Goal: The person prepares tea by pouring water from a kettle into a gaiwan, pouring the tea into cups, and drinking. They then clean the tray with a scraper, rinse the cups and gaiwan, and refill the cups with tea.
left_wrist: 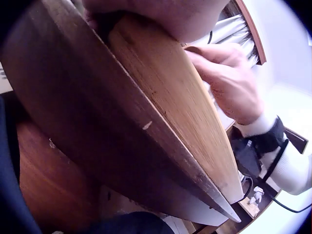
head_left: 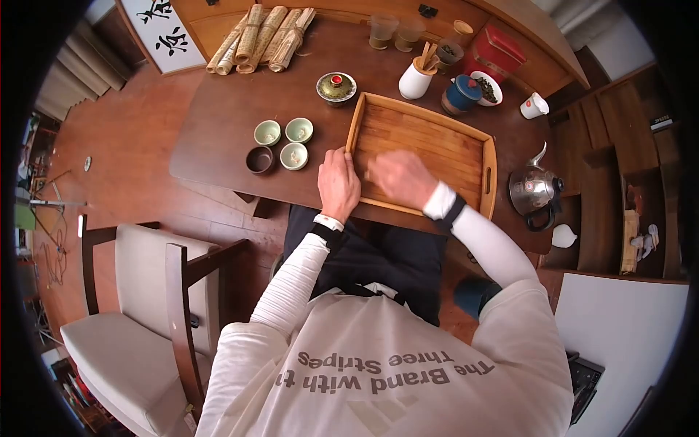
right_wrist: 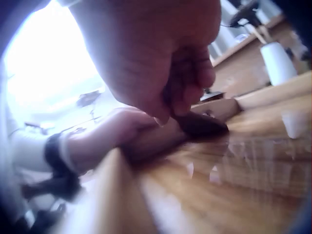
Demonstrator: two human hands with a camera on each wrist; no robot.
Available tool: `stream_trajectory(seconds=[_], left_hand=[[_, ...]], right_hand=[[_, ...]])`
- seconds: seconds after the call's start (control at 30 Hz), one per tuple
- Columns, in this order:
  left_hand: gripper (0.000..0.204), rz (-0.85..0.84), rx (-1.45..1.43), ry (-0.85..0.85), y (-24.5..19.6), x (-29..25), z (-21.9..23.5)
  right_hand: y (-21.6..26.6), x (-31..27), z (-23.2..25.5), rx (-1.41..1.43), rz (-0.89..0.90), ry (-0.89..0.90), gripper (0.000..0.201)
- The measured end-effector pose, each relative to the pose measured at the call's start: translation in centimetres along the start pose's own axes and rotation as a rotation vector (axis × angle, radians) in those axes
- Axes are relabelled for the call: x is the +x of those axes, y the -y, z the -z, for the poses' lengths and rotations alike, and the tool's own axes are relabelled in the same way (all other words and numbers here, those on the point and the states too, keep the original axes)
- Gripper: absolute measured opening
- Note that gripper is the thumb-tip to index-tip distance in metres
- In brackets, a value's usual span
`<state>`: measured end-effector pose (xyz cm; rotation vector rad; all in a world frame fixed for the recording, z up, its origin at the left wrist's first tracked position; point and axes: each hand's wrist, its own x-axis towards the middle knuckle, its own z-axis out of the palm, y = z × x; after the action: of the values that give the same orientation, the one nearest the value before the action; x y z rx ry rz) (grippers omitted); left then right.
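A wooden tray (head_left: 429, 120) lies near the front edge of the dark table. At its left end, my left hand (head_left: 339, 186) grips the rim; in the left wrist view this hand (left_wrist: 161, 14) is partly cut off above the tray's outer side (left_wrist: 170, 87). My right hand (head_left: 402, 179), blurred, is over the tray's front left part. In the right wrist view its curled fingers (right_wrist: 187, 87) pinch a dark, flat, soft-looking thing (right_wrist: 204, 126) low against the tray floor (right_wrist: 243, 170), which shows shiny reflections.
Four small cups (head_left: 294, 156) and a lidded bowl (head_left: 336, 88) stand left of the tray. Bamboo rolls (head_left: 258, 36) lie at the back left. Behind the tray are a white holder (head_left: 416, 79), a blue jar (head_left: 461, 95) and a red box (head_left: 499, 52); a kettle (head_left: 530, 188) stands right.
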<state>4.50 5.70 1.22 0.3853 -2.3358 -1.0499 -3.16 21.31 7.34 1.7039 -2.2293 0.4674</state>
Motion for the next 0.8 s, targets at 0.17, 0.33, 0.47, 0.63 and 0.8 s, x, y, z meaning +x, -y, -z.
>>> stream_trajectory(seconds=[0.17,0.33,0.47,0.63,0.8], left_hand=[[0.025,0.012,-0.070,-0.026,0.4,0.0,-0.3],[0.026,0.018,-0.054,-0.015,0.4,0.1,-0.3],[0.026,0.009,-0.058,-0.024,0.5,0.1,-0.2],[0.025,-0.016,-0.058,-0.035,0.9,0.1,-0.6],[0.025,-0.016,-0.054,-0.019,0.7,0.0,-0.4]], right_hand=[[2.2,-0.6,2.7,0.022,0.068,0.064,0.016],[-4.9,2.6,1.3,-0.089,-0.137,-0.006,0.021],[-1.8,1.4,-0.9,-0.056,-0.092,0.059,0.017],[0.7,0.4,1.7,0.063,0.005,0.108,0.017],[-1.6,0.1,0.4,-0.067,-0.078,0.059,0.020]])
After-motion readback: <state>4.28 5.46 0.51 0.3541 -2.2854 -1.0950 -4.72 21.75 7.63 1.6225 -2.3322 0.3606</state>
